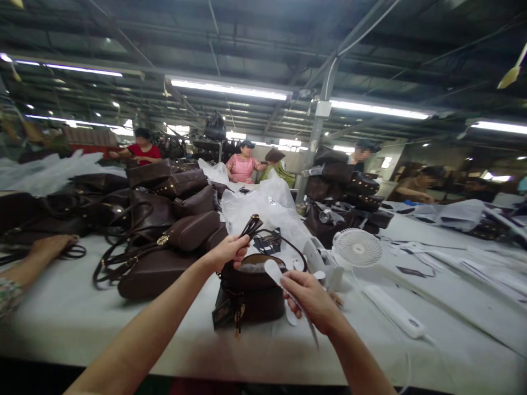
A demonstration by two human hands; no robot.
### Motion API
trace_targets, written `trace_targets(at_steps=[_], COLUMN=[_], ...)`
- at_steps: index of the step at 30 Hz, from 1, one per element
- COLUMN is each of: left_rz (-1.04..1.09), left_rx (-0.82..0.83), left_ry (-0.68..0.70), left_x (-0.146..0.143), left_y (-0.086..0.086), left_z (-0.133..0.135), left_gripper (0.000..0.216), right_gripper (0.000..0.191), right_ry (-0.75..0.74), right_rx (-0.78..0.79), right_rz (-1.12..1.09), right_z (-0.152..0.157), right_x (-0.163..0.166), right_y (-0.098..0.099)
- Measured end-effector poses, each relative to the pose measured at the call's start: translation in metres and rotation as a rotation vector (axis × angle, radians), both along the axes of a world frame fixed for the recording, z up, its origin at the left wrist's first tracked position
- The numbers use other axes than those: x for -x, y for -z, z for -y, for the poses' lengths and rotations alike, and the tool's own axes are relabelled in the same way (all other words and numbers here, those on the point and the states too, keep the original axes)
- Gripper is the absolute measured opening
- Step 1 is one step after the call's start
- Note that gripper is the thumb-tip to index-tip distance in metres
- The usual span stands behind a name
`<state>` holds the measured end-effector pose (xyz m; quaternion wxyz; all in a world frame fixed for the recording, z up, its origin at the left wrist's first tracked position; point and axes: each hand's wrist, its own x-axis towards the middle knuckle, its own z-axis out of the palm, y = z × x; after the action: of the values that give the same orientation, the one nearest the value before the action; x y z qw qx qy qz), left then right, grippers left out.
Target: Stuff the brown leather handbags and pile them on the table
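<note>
A dark brown handbag (pixel 257 299) stands upright on the white table with its top open and pale wrapping showing inside. A dark tag (pixel 223 315) and a gold-tipped tassel hang on its front. Above the bag's left side, my left hand (pixel 228 252) is closed around a folded dark strap (pixel 252 224). At the bag's right side, my right hand (pixel 307 296) pinches thin white strips with rounded ends (pixel 273 270). These look like paper or foam; I cannot tell which. Part of the bag's right rim is hidden behind my right hand.
Brown handbags (pixel 177 236) are piled at left, more (pixel 343 186) at back right. Clear plastic (pixel 263 206) lies behind the bag. A white fan (pixel 357 248) and power strip (pixel 393 310) sit at right. A co-worker's hand (pixel 51 247) reaches in at left; other people work behind.
</note>
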<state>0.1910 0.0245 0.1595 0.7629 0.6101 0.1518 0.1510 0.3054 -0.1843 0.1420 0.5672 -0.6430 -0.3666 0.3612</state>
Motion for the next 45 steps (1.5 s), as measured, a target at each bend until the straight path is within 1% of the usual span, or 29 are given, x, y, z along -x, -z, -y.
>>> trace_targets(at_steps=[2, 4, 6, 8, 11, 13, 17, 19, 21, 23, 26, 28, 31, 34, 36, 38, 40, 41, 43, 45], left_rz=[0.042, 0.081, 0.099, 0.099, 0.094, 0.07, -0.034, -0.045, -0.024, 0.011, 0.08, 0.118, 0.146, 0.176, 0.179, 0.165, 0.149, 0.143, 0.142, 0.158], left_rx=[-0.085, -0.182, -0.3, -0.465, -0.761, -0.888, -0.974, -1.009, -1.027, -1.002, -0.89, -0.809, -0.767, -0.754, -0.711, -0.661, -0.62, -0.609, -0.619, -0.659], left_ry=[0.015, 0.038, 0.061, 0.06, -0.015, -0.059, -0.06, -0.066, -0.11, -0.177, -0.204, -0.233, -0.34, -0.38, -0.409, -0.459, -0.488, -0.485, -0.448, -0.413], left_x=[0.004, 0.008, 0.011, 0.013, 0.016, 0.016, 0.014, 0.011, 0.007, 0.003, 0.0, -0.001, -0.004, -0.009, -0.012, -0.015, -0.016, -0.016, -0.015, -0.013], left_y=[-0.002, -0.003, -0.004, -0.004, -0.006, -0.007, -0.008, -0.007, -0.004, 0.001, 0.007, 0.009, 0.01, 0.01, 0.011, 0.013, 0.015, 0.016, 0.017, 0.015], left_z=[0.004, 0.008, 0.011, 0.012, 0.01, 0.007, 0.006, 0.008, 0.009, 0.01, 0.01, 0.012, 0.015, 0.013, 0.009, 0.003, -0.001, -0.002, -0.002, 0.002], left_gripper=[0.039, 0.036, 0.032, 0.033, 0.048, 0.054, 0.059, 0.059, 0.062, 0.071, 0.083, 0.074, 0.047, 0.04, 0.04, 0.04, 0.04, 0.04, 0.041, 0.04], right_gripper=[0.027, 0.022, 0.017, 0.015, 0.019, 0.021, 0.034, 0.04, 0.044, 0.047, 0.047, 0.049, 0.052, 0.052, 0.05, 0.047, 0.044, 0.042, 0.035, 0.029], right_ry=[0.091, 0.14, 0.144, 0.123, 0.094, 0.067, -0.019, 0.028, 0.13, 0.196, 0.179, 0.165, 0.174, 0.16, 0.143, 0.129, 0.155, 0.184, 0.223, 0.176], right_rx=[-0.012, -0.055, -0.106, -0.154, -0.22, -0.254, -0.281, -0.278, -0.293, -0.32, -0.348, -0.369, -0.388, -0.371, -0.343, -0.28, -0.206, -0.193, -0.226, -0.291], right_rz=[0.053, 0.047, 0.008, -0.045, -0.148, -0.232, -0.529, -0.602, -0.601, -0.592, -0.611, -0.637, -0.669, -0.616, -0.506, -0.325, -0.123, -0.026, 0.133, 0.214], right_z=[-0.033, -0.065, -0.088, -0.101, -0.105, -0.101, -0.095, -0.099, -0.105, -0.111, -0.115, -0.116, -0.117, -0.118, -0.115, -0.109, -0.099, -0.095, -0.086, -0.08], right_x=[0.009, 0.014, 0.018, 0.022, 0.029, 0.03, 0.027, 0.026, 0.026, 0.027, 0.028, 0.029, 0.03, 0.031, 0.031, 0.031, 0.03, 0.03, 0.031, 0.032], right_y=[-0.011, -0.015, -0.015, -0.015, -0.014, -0.015, -0.016, -0.015, -0.015, -0.014, -0.013, -0.013, -0.018, -0.022, -0.022, -0.018, -0.012, -0.01, -0.008, -0.01])
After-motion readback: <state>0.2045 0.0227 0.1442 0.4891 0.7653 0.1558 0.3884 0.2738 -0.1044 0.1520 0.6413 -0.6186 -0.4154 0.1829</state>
